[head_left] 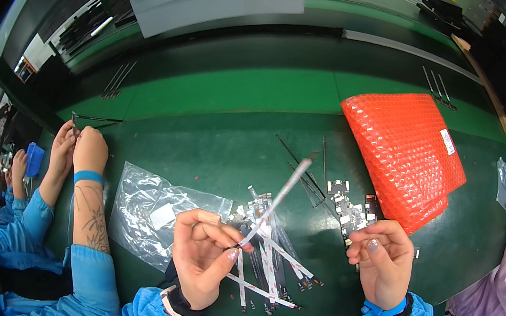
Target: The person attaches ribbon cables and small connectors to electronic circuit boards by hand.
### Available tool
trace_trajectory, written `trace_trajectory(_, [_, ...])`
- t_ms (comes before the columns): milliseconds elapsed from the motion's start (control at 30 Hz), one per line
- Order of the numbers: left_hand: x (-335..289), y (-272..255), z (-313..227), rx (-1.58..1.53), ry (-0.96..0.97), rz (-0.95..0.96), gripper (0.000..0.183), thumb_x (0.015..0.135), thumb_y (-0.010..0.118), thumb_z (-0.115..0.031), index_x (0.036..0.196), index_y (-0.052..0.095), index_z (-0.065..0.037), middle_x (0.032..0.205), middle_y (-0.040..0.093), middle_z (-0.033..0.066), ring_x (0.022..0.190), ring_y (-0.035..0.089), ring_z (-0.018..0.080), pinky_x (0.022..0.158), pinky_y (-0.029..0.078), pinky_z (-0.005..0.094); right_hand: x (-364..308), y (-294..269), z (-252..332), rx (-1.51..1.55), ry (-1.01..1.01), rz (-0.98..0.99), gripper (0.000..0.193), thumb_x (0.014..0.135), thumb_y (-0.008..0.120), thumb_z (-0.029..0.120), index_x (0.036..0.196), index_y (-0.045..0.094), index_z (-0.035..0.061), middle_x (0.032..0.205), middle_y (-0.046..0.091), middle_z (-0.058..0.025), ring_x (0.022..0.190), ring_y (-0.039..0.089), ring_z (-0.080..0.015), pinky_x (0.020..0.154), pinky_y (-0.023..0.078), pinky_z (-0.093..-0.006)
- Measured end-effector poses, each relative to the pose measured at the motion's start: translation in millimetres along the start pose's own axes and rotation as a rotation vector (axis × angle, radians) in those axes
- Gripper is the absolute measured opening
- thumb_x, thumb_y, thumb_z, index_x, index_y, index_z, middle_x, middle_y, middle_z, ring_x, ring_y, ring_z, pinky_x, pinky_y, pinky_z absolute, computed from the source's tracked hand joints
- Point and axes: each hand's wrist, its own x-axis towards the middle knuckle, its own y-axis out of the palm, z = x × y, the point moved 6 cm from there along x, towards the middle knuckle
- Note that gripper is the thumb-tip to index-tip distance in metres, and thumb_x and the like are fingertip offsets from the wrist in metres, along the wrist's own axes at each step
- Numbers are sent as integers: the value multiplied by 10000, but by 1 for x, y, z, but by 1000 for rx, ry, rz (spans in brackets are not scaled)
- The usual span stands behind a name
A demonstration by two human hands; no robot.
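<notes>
My left hand (202, 258) pinches one end of a thin white flat ribbon cable (280, 198), which sticks up and to the right from the fingertips. Under and beside that hand lies a loose pile of similar ribbon cables (265, 261), some white and some dark. On the right, my right hand (384, 263) has its fingers curled and the thumb close against them; whatever they might hold is too small to make out. Just beyond its fingertips sits a heap of small circuit boards (346, 211) with pale connectors, partly covered by the hand.
A red bubble-wrap bag (404, 154) lies beyond my right hand. Left of the cables is a clear plastic bag (156, 215). Thin black strips (308, 179) lie at the middle of the green table (213, 159). Co-workers sit on both sides, with hands (90, 150) at the left.
</notes>
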Motion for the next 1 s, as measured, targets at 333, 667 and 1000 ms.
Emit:
trace_trajectory(333, [-1, 2, 2, -31, 20, 107, 492, 723, 495, 156, 1150, 307, -2, 802, 542, 93, 838, 591, 239, 789, 468, 357, -1, 4, -4, -57, 62, 74, 139, 834, 524, -8, 955, 556, -69, 925, 615, -201, 769, 614, -209, 672, 514, -305])
trace_trajectory(667, [-5, 4, 9, -99, -165, 81, 474, 708, 539, 92, 1128, 336, 6, 729, 515, 83, 817, 592, 240, 793, 473, 367, -4, 16, -13, -229, 170, 203, 154, 827, 532, -50, 973, 577, -65, 952, 621, -156, 830, 608, -166, 702, 502, -270])
trace_trajectory(1000, [-4, 4, 10, -108, -161, 73, 463, 706, 534, 92, 1118, 335, 18, 726, 528, 96, 773, 603, 244, 773, 493, 362, -2, 15, -13, -280, 177, 188, 140, 833, 540, -35, 965, 581, -63, 951, 622, -144, 840, 608, -159, 700, 503, -260])
